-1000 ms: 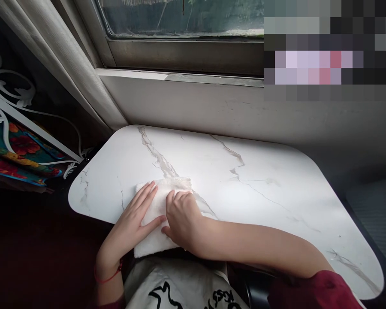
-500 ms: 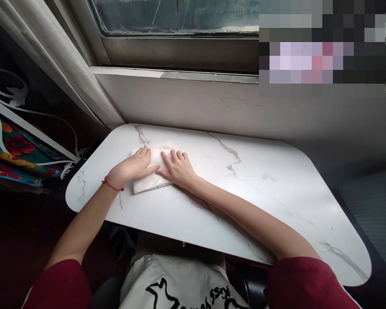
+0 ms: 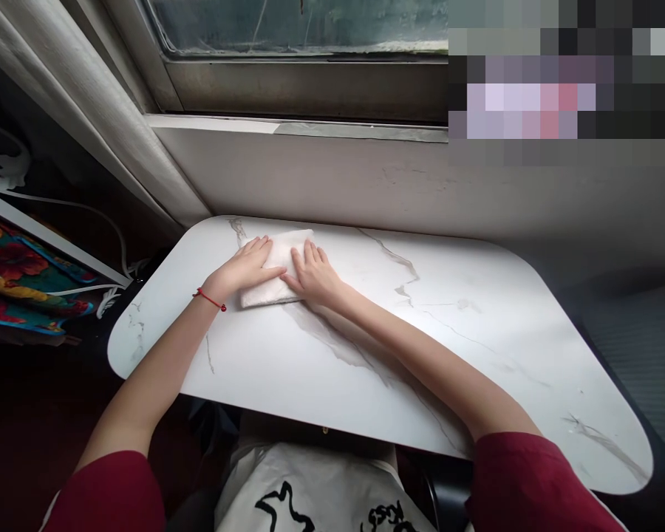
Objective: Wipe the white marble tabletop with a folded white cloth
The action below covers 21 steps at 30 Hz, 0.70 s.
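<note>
A folded white cloth [image 3: 280, 251] lies flat on the white marble-patterned table [image 3: 310, 377], toward its back left. My left hand [image 3: 247, 264] rests on the cloth's left part, fingers stretched out and thumb pointing right. On its right part lies my right hand [image 3: 315, 273], palm down with the fingers extended. Both thumbs nearly meet over the cloth. A red string bracelet [image 3: 209, 299] circles my left wrist. The palms hide some of the cloth.
Behind the table rise a pale wall [image 3: 310, 174] and a window [image 3: 310, 29]. A curtain [image 3: 111, 111] hangs at the left, near a white metal frame [image 3: 60, 236] with floral fabric [image 3: 27, 273] and cables. A pixelated patch covers the upper right.
Both hands and the cloth under them have slid away from me and slightly right across the table. The view has shifted a little. My right fingers look straighter.
</note>
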Each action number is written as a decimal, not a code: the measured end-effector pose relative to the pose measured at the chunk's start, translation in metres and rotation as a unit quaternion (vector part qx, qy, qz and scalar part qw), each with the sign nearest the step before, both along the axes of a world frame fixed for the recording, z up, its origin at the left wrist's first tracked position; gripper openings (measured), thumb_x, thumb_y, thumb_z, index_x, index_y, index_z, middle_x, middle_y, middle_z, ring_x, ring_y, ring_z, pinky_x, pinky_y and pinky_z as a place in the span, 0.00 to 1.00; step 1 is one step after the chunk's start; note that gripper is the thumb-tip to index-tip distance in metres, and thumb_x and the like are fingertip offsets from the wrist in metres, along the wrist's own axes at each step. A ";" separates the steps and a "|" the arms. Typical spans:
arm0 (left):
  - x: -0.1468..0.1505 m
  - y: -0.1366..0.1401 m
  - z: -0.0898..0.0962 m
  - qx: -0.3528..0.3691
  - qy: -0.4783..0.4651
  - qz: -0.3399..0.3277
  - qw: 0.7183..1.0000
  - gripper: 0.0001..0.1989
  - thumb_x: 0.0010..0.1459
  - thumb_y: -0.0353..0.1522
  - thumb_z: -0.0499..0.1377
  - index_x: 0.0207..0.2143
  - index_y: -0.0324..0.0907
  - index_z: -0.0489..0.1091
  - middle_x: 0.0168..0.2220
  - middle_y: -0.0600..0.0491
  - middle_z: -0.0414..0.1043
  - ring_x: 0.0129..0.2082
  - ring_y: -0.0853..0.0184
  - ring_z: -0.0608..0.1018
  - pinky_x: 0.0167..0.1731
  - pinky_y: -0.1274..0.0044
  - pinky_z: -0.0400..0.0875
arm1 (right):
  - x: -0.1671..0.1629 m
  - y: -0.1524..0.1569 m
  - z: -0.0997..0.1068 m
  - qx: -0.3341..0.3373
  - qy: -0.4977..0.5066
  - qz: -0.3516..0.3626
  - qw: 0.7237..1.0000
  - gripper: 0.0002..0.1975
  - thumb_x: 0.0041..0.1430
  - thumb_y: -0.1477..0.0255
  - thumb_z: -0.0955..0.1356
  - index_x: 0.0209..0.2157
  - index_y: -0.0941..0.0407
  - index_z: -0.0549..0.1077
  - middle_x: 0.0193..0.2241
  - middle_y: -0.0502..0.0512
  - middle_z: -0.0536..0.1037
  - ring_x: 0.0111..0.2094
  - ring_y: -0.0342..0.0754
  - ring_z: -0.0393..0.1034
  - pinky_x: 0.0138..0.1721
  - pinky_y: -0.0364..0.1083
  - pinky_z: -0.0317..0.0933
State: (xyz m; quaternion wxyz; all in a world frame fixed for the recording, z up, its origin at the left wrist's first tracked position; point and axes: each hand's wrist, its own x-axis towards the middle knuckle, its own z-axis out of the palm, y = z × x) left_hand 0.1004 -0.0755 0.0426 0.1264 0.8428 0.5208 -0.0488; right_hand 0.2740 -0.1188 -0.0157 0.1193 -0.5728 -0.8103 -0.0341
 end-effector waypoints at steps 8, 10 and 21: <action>-0.018 0.030 -0.024 0.095 -0.075 0.003 0.993 0.38 0.67 0.47 0.48 0.70 0.31 0.49 0.73 0.39 0.45 0.73 0.54 0.48 0.70 0.64 0.47 | -0.011 0.050 0.007 -0.056 -0.002 -0.006 0.998 0.36 0.71 0.58 0.56 0.66 0.75 0.53 0.67 0.88 0.51 0.69 0.75 0.48 0.63 0.64 0.47; -0.023 0.033 -0.027 0.120 -0.076 0.006 0.990 0.37 0.68 0.47 0.47 0.69 0.31 0.50 0.72 0.38 0.47 0.73 0.53 0.50 0.69 0.63 0.48 | -0.013 0.061 0.007 -0.070 0.002 0.005 0.998 0.35 0.71 0.59 0.57 0.67 0.73 0.53 0.68 0.86 0.50 0.69 0.73 0.46 0.64 0.63 0.48; -0.028 0.030 -0.029 0.161 -0.019 0.048 0.986 0.35 0.70 0.45 0.45 0.69 0.28 0.51 0.71 0.35 0.49 0.72 0.52 0.53 0.68 0.63 0.51 | -0.025 0.090 -0.006 -0.011 0.053 0.027 0.998 0.31 0.65 0.59 0.61 0.62 0.66 0.60 0.67 0.77 0.56 0.67 0.66 0.52 0.61 0.60 0.54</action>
